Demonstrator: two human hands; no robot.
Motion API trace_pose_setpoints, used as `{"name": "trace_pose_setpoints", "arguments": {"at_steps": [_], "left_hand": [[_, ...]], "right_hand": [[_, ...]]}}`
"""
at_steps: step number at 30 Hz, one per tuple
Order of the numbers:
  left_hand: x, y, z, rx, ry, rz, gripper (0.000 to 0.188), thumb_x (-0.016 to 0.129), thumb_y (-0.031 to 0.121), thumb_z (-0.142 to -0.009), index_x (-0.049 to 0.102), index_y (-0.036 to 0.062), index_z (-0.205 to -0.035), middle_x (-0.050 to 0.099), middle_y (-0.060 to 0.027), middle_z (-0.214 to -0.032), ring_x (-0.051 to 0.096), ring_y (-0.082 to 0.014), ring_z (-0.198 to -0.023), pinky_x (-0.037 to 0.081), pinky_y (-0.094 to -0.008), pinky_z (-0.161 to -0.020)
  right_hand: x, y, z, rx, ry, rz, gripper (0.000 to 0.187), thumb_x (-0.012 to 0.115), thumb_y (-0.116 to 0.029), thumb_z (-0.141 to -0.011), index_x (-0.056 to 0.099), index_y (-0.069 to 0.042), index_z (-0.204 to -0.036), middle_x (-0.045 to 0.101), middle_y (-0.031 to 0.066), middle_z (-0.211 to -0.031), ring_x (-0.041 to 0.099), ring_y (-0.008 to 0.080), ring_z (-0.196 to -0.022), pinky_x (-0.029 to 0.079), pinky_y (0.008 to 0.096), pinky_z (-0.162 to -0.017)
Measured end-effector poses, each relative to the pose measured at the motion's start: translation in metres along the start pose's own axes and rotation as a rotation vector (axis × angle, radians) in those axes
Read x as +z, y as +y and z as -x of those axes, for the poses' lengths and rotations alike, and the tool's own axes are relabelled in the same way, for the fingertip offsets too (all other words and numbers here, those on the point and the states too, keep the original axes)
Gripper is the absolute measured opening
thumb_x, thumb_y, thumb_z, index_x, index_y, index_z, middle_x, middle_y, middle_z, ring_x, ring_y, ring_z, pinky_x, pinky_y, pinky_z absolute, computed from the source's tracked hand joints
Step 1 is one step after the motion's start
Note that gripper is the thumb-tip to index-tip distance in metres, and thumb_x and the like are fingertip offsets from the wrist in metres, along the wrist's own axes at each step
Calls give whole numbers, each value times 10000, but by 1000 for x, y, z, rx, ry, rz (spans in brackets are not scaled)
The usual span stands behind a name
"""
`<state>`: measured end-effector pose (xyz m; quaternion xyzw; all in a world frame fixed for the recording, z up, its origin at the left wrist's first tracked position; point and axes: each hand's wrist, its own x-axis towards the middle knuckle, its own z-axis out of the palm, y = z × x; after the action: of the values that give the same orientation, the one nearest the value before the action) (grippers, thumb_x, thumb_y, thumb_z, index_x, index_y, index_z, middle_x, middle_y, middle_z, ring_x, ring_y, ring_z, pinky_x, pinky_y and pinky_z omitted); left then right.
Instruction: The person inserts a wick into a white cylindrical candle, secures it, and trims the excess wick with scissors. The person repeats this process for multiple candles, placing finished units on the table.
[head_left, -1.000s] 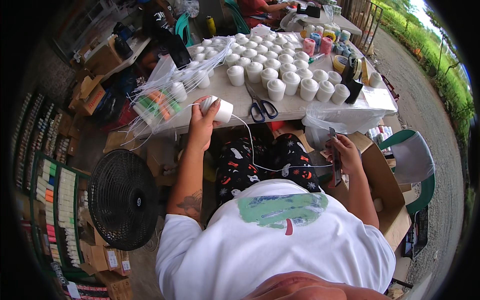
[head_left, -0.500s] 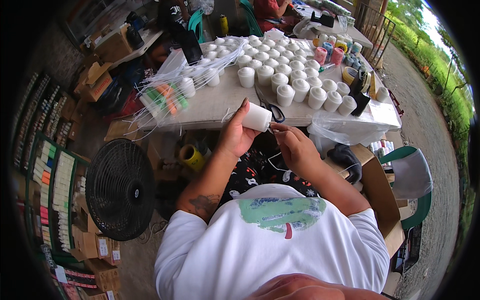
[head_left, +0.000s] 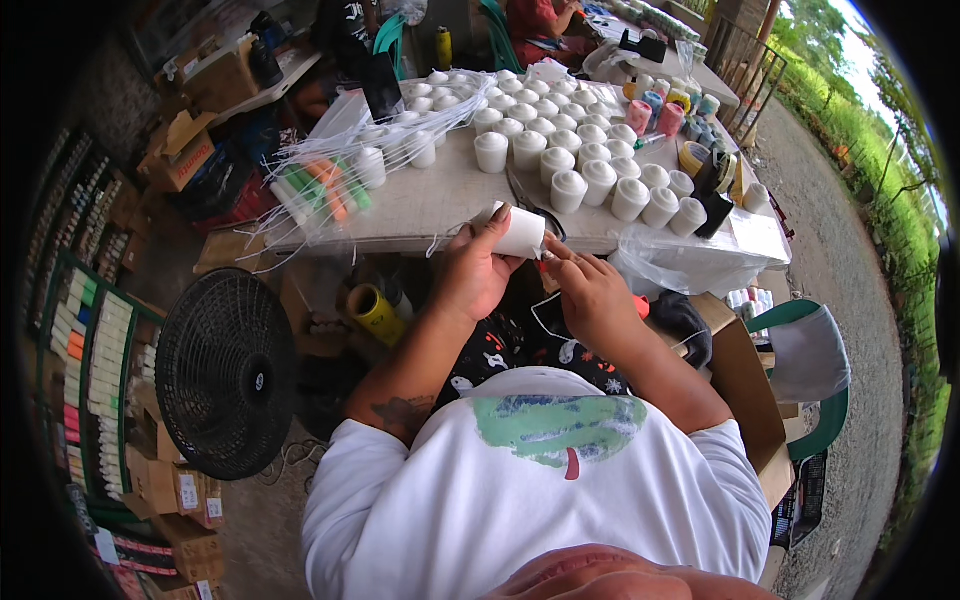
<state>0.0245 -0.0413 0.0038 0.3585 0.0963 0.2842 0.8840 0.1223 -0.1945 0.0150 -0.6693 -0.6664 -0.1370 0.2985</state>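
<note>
My left hand (head_left: pixel 474 268) is wrapped around a white cylindrical candle (head_left: pixel 524 234), tipped on its side just in front of the table edge. A thin white wick trails from its left end. At the candle's right end, the fingers of my right hand (head_left: pixel 592 292) are closed. Red parts of a tool (head_left: pixel 641 306) show beside that hand; the rest is hidden in my grip, so its kind cannot be told. Behind the candle lie dark-handled scissors (head_left: pixel 553 226), partly covered. Rows of white domed candles (head_left: pixel 569 190) stand on the table (head_left: pixel 450 215).
Loose white wicks (head_left: pixel 330 155) spread over the table's left side, beside green and orange rolls (head_left: pixel 328 185). Clear plastic (head_left: pixel 690 258) hangs over the front edge. A black fan (head_left: pixel 228 375) stands left, an open carton (head_left: pixel 745 370) right. A person in red (head_left: pixel 540 25) sits beyond.
The view has shifted slightly. The candle stays in my left hand, turned a little more level. My right hand has turned slightly, and red tool parts now show beside it.
</note>
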Motion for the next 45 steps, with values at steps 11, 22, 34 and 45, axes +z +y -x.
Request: {"name": "trace_pose_setpoints", "arguments": {"at_steps": [11,22,34,45], "left_hand": [[9,8,11,61,20,-55,303,570,238,-946,505,26,-1153,588,-95,-1071,584,-201,-993,485,-375,-866],[3,10,1,85,80,-136,305,755,205,-812,576,32,-989,630,-45,-887,620,-128,-753,514,-280,-666],[8,7,0,209,144,-353,423,790,173,-775,501,-4,-1029,609,-91,-933,615,-135,-788,519,-267,-677],[7,1,1,179,121,-361,442,789,177,-778,495,-22,-1039,604,-93,-936,611,-137,-781,524,-278,-670]], "right_hand": [[-6,-2,-6,23,40,-88,382,564,101,-717,554,-36,-1073,564,140,-1276,635,327,-923,512,403,-786],[-45,8,-21,-32,-183,-437,306,563,106,-788,563,-57,-1046,562,179,-1257,592,353,-1079,513,398,-840],[-30,-2,-26,-209,-242,-159,333,600,47,-709,585,-75,-1018,540,207,-1281,611,335,-991,488,416,-853],[-36,3,-27,-73,-318,-225,348,587,99,-716,588,-78,-1015,544,189,-1288,604,357,-1043,496,431,-848]]}}
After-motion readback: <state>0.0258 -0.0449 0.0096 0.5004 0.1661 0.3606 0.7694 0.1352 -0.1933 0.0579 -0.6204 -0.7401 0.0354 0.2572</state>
